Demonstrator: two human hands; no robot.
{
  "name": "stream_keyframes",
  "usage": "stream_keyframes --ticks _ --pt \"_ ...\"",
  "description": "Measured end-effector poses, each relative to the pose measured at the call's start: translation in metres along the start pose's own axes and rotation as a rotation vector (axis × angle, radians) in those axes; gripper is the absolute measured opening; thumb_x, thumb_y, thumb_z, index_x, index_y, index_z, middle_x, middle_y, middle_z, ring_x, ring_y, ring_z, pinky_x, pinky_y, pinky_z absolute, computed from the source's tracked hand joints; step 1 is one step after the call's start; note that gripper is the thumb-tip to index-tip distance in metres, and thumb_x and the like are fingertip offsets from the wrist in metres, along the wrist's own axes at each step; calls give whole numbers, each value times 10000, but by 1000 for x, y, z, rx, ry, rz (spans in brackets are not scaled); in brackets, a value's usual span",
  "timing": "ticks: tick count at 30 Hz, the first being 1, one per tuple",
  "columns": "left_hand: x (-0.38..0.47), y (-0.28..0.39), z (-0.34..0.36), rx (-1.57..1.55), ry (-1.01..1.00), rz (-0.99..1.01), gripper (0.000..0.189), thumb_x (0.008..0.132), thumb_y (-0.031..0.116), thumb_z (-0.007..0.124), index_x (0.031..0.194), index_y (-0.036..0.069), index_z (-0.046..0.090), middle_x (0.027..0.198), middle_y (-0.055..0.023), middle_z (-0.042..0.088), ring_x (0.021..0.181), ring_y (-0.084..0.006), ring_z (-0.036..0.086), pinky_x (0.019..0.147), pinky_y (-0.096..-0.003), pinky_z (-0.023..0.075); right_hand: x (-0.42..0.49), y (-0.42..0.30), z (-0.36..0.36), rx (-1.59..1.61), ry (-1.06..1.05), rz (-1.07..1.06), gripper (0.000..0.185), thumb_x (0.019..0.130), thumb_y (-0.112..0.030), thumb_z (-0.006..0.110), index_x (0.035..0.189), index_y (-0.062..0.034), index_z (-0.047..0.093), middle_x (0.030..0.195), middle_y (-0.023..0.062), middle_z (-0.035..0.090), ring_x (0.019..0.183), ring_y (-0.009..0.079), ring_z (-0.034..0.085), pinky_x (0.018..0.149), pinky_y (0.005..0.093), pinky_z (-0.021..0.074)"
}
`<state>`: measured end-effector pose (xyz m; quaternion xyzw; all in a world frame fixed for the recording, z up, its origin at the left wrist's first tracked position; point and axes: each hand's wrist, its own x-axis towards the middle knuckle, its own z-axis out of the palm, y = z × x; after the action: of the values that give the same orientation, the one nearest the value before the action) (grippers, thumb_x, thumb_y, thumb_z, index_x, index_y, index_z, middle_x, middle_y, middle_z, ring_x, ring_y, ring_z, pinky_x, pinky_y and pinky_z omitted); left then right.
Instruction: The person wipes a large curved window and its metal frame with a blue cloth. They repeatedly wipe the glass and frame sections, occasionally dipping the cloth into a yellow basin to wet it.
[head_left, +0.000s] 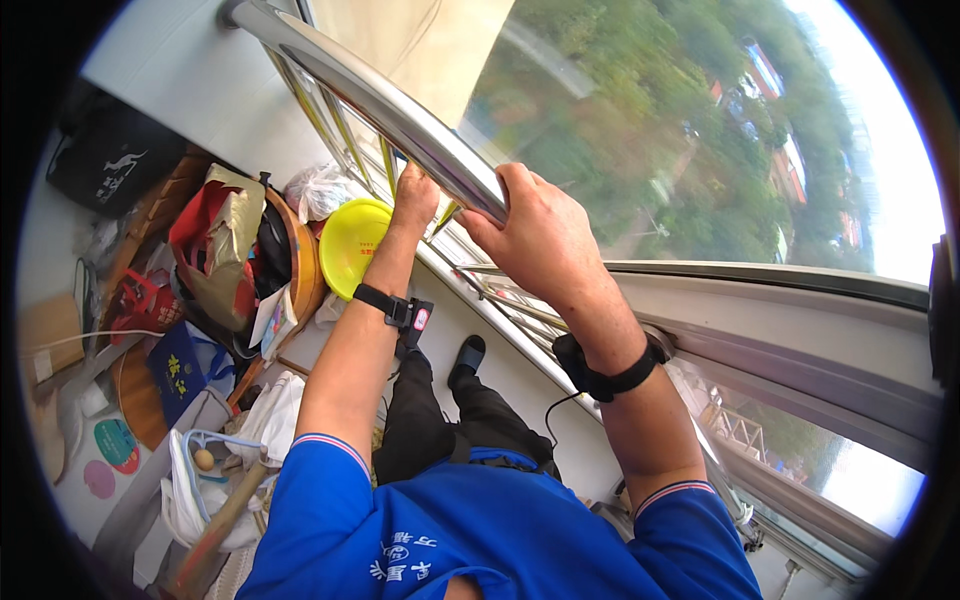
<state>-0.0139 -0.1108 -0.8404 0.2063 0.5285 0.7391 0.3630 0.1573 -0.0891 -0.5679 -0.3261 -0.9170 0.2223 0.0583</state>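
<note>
A thick polished metal handrail (367, 90) runs from the upper left towards the middle, beside a window. My right hand (536, 229) is closed round it near the centre of the view, thumb on the near side. Lower and to the left, my left hand (418, 196) is at the thinner metal bars under the rail; its fingers are partly hidden, and what they grip cannot be made out. Black straps with small devices are on both wrists. A yellow-green plastic basin (352, 244) lies behind my left forearm.
At the left stand a wooden tub (304, 251), a gold and red bag (225, 240), a black bag (112, 165), a dark blue bag (176, 371) and a wooden handle (221, 525). The window sill (750, 315) runs along the right. Metal bars (525, 304) line the floor's edge.
</note>
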Motion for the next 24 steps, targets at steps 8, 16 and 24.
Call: stream_keyframes --ticks 8,16,24 --pt "-48 36 19 -356 6 -205 390 1110 176 628 1462 7 635 1360 -97 713 1243 -225 672 1080 -358 540 -9 14 7 27 161 -168 440 942 -323 793 1199 17 682 1124 236 715 1100 436 681 967 516 558" --pt "10 -29 -41 -198 -143 -216 392 1098 167 644 1459 16 636 1362 -93 709 1238 -225 671 1077 -368 544 -24 10 16 -106 319 -188 340 858 -256 761 1096 -19 709 1122 193 716 1099 373 675 967 468 536" --pt "58 -52 -69 -119 -241 -206 387 1071 145 661 1442 39 634 1322 -87 716 1198 -229 683 1057 -389 559 -208 24 19 94 459 -189 314 861 -150 745 1144 -29 681 1074 159 675 1079 381 645 954 497 512"
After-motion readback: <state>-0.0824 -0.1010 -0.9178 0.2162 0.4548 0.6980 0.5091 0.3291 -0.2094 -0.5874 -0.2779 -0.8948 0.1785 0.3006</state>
